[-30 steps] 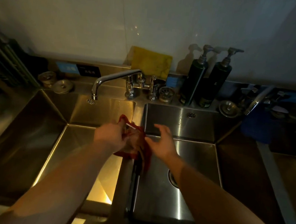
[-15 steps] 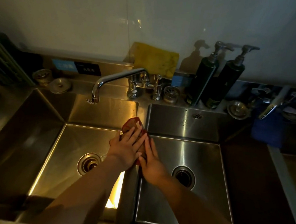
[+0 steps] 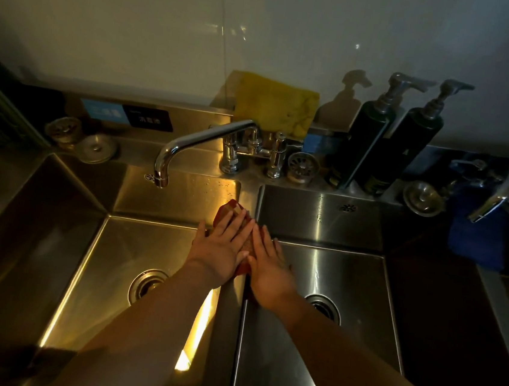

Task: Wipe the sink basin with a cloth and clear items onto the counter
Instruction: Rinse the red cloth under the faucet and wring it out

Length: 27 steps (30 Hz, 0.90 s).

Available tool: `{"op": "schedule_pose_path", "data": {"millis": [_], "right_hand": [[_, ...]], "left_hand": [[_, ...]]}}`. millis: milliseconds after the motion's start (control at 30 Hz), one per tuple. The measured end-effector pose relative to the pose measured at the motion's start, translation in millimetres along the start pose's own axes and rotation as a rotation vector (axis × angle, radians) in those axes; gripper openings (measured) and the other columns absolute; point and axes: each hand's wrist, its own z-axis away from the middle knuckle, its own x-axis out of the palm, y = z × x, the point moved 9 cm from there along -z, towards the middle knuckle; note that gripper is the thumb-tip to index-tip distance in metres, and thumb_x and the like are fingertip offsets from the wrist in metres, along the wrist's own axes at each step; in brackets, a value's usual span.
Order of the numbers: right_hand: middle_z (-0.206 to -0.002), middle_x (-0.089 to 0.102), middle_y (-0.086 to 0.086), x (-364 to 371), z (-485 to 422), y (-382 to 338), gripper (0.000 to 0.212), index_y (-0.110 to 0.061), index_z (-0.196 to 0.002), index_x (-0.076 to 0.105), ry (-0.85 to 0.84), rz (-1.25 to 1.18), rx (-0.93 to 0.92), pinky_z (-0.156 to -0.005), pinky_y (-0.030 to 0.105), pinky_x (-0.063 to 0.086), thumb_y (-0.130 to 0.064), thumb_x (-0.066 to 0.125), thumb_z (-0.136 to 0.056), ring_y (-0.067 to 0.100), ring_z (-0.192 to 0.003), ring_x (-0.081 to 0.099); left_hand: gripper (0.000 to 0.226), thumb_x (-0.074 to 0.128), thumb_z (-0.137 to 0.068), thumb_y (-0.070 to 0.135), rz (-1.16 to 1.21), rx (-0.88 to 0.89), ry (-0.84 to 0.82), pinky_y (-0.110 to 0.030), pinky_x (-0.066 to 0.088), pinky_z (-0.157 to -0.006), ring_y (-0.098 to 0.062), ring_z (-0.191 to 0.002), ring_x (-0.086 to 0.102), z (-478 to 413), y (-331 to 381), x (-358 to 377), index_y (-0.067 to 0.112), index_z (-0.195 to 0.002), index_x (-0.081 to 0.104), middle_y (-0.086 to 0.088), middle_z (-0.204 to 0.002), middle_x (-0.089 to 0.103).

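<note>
Head view: L hand (image 3: 222, 252) and R hand (image 3: 271, 263) lie flat side by side, fingers straight, nothing curled; both press down on red cloth (image 3: 229, 210); no pinch, palms on top; cloth sits on divider (image 3: 227, 315) between the two basins, toward its back end; most of cloth hidden under hands, a bit shows past L fingertips and a strip between the palms; L hand overhangs left basin (image 3: 108, 256) side, R hand overhangs right basin (image 3: 354, 275) side; both forearms come in from near edge.

Left drain (image 3: 146, 285) near mid of left basin floor; right drain (image 3: 327, 309) partly covered by R wrist; faucet (image 3: 195, 142) mounted on back ledge behind divider, spout swung over back of left basin; strainer (image 3: 303, 166) just R of faucet base on back ledge; yellow sponge (image 3: 275, 104) leans on wall behind faucet; two dark pump bottles (image 3: 366, 132) (image 3: 405, 146) at back ledge behind right basin, touching or nearly; another strainer (image 3: 63, 130) and round lid (image 3: 97, 148) at back-left corner of left basin; metal cup strainer (image 3: 424, 198) at back-right corner of right basin; blue cloth (image 3: 477, 241) beyond it at R edge; scene dim, far R hard to read.
</note>
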Motion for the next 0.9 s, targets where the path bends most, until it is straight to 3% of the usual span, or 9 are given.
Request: {"op": "schedule_pose_path", "data": {"millis": [233, 333, 433, 500, 600, 767, 900], "right_hand": [[-0.156, -0.017, -0.011, -22.0, -43.0, 4.7, 0.065, -0.048, -0.142, -0.014, -0.004, 0.067, 0.082, -0.109, 0.061, 0.013, -0.036, 0.035, -0.099, 0.027, -0.144, -0.012], [-0.157, -0.016, -0.007, -32.1, -60.3, 9.3, 0.058, -0.052, -0.142, -0.008, 0.003, -0.035, 0.121, -0.11, 0.059, 0.014, -0.04, 0.03, -0.1, 0.031, -0.143, -0.012], [-0.159, 0.0, -0.001, -39.8, -69.3, 8.5, 0.058, -0.045, -0.145, -0.001, 0.044, -0.159, 0.077, -0.114, 0.049, 0.02, -0.039, 0.033, -0.1, 0.033, -0.144, 0.006], [-0.155, 0.018, 0.005, -41.1, -68.9, 8.3, 0.065, -0.035, -0.149, 0.001, 0.068, -0.329, 0.049, -0.111, 0.039, 0.029, -0.033, 0.042, -0.098, 0.028, -0.139, 0.026], [-0.145, 0.04, 0.008, -43.7, -64.6, 9.0, 0.063, -0.022, -0.148, 0.017, 0.1, -0.465, 0.051, -0.103, 0.032, 0.035, -0.026, 0.051, -0.095, 0.025, -0.13, 0.042], [-0.143, 0.043, 0.011, -47.3, -62.0, 6.4, 0.056, -0.02, -0.146, 0.028, 0.114, -0.371, 0.053, -0.105, 0.041, 0.037, -0.026, 0.05, -0.096, 0.026, -0.127, 0.044], [-0.142, 0.042, 0.011, -43.7, -50.4, 7.1, 0.055, -0.019, -0.146, 0.029, 0.092, -0.338, 0.055, -0.105, 0.038, 0.038, -0.026, 0.05, -0.096, 0.025, -0.127, 0.044]], "left_hand": [[0.062, 0.02, -0.098, 0.047, 0.051, -0.045, 0.007, -0.059, -0.006, -0.11, -0.019, -0.14, -0.026, -44.2, -14.1, -10.7, 0.035, -0.143, -0.021, 0.006, -0.153, -0.027], [0.062, 0.022, -0.099, 0.046, 0.088, -0.052, 0.009, -0.059, -0.007, -0.11, -0.018, -0.14, -0.025, -60.9, -19.4, -16.3, 0.037, -0.143, -0.021, 0.007, -0.154, -0.026], [0.062, 0.023, -0.099, 0.046, 0.129, -0.056, 0.011, -0.059, -0.006, -0.11, -0.017, -0.142, -0.022, -70.0, -22.6, -18.7, 0.037, -0.144, -0.019, 0.008, -0.155, -0.024], [0.062, 0.024, -0.099, 0.046, 0.176, -0.055, 0.01, -0.06, -0.002, -0.112, -0.017, -0.143, -0.018, -70.5, -22.7, -17.4, 0.038, -0.145, -0.017, 0.009, -0.155, -0.022], [0.061, 0.026, -0.099, 0.044, 0.255, -0.061, -0.024, -0.061, 0.003, -0.112, -0.02, -0.144, -0.014, -68.5, -23.4, -14.7, 0.041, -0.145, -0.014, 0.01, -0.156, -0.022], [0.062, 0.028, -0.099, 0.044, 0.213, -0.082, -0.019, -0.056, 0.013, -0.111, -0.025, -0.144, -0.007, -63.1, -20.5, -15.2, 0.04, -0.146, -0.013, 0.007, -0.157, -0.015], [0.062, 0.027, -0.099, 0.043, 0.171, -0.081, -0.025, -0.054, 0.02, -0.11, -0.029, -0.142, -0.002, -49.1, -15.2, -13.3, 0.039, -0.146, -0.012, 0.004, -0.158, -0.012]]}}
